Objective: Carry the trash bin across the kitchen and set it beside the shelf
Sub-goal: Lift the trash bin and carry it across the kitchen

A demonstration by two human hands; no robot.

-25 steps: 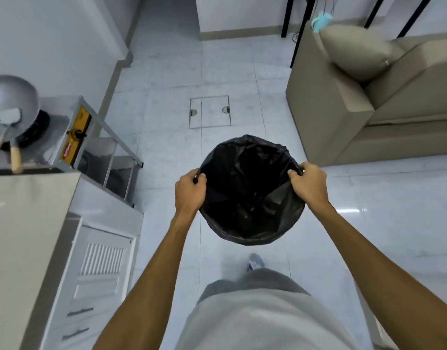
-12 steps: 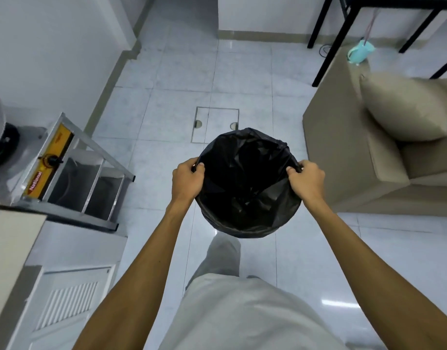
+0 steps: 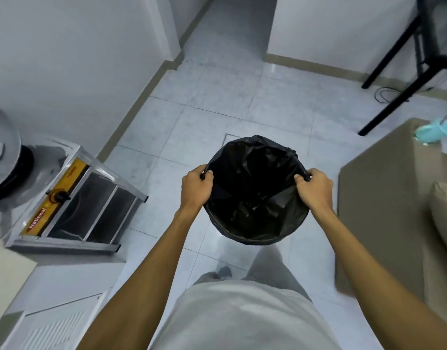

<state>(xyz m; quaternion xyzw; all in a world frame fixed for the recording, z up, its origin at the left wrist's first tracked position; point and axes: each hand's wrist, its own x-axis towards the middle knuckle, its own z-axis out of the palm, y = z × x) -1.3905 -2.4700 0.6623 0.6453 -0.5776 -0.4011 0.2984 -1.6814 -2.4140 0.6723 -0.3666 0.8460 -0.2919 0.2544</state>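
- A grey wok (image 3: pixel 1 157) sits on a black burner at the far left edge; it is cut off by the frame.
- A metal stove stand (image 3: pixel 73 205) with a yellow front panel stands against the left wall, beside a white cabinet (image 3: pixel 65 306).
- The left hand (image 3: pixel 195 189) is clamped on the left rim of the trash bin (image 3: pixel 255 190), fingers curled over the edge.
- The trash bin, lined with a black bag, is held clear of the tiled floor (image 3: pixel 217 109) at mid-frame, in front of the person's torso.
- The right hand (image 3: pixel 314 190) is clamped on the right rim, thumb inside.
- A tan sofa (image 3: pixel 376 210) stands just right of the bin.
- A light-blue object (image 3: pixel 435 130), possibly a cup, rests on the sofa arm; blur prevents identification.
- Black table legs (image 3: pixel 399 79) stand at upper right.
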